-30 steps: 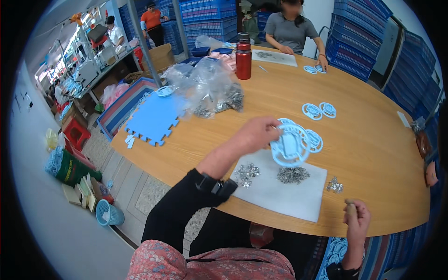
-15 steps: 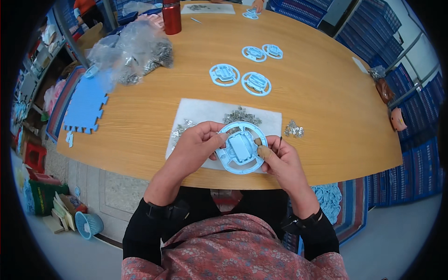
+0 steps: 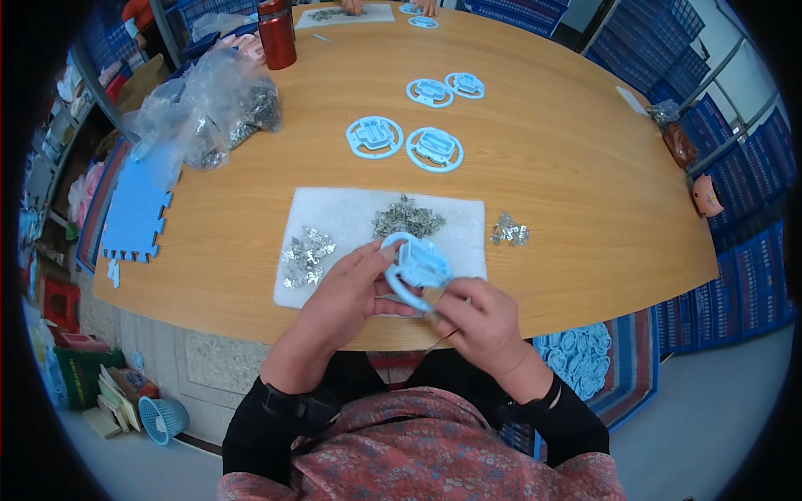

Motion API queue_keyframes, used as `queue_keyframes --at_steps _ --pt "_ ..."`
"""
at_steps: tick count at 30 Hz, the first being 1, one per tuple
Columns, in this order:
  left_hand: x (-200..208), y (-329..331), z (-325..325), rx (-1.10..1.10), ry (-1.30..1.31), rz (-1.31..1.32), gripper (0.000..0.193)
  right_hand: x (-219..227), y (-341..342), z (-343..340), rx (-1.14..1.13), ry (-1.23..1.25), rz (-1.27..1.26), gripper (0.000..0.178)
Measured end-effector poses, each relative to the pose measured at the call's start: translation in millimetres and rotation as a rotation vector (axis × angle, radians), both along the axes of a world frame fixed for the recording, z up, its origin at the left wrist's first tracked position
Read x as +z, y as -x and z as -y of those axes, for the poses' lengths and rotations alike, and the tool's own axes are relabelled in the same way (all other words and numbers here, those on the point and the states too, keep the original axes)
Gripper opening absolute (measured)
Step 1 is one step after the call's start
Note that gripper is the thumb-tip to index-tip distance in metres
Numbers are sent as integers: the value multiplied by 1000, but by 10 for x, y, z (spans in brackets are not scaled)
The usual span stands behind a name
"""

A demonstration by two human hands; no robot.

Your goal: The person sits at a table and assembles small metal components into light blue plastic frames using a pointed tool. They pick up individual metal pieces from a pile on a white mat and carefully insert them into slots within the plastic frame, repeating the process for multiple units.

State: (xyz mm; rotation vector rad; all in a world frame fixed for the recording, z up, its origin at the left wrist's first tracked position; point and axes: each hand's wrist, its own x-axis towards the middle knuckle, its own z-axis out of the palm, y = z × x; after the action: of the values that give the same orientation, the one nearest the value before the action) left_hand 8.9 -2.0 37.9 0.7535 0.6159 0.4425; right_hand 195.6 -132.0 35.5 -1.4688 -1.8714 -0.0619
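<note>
My left hand (image 3: 341,288) is closed on the left rim of a light blue plastic toy steering wheel (image 3: 422,265), held tilted above the table's near edge. At the wheel's lower right, my right hand (image 3: 486,324) has its fingers closed at the rim. A thin, dark, rod-like tool (image 3: 443,339) sticks out below those fingers; its full shape is hidden. Under and beyond my hands lies a white foam sheet (image 3: 342,204). On it are a pile of small metal pieces (image 3: 408,219) and a second, shinier pile of metal clips (image 3: 307,257).
Several blue wheels, including one nearby (image 3: 434,150), lie farther up the wooden table (image 3: 576,209). Loose clips (image 3: 510,230) sit right of the sheet. Plastic bags of metal parts (image 3: 221,117), a red flask (image 3: 276,35) and a blue foam mat (image 3: 136,210) stand left. Another person's hand (image 3: 352,7) is at the far end.
The wheel has turned from facing up to a slanted pose and shifted slightly left. My right hand has moved down and left along its rim, and the thin tool now points downward.
</note>
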Motion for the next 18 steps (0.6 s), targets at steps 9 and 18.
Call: queue_keyframes --at_steps 9,18 --pt "-87 -39 -12 73 -51 -40 40 74 -146 -70 -189 146 -518 39" --pt "-46 -17 22 88 -86 12 41 29 -164 -108 18 621 -1289 24"
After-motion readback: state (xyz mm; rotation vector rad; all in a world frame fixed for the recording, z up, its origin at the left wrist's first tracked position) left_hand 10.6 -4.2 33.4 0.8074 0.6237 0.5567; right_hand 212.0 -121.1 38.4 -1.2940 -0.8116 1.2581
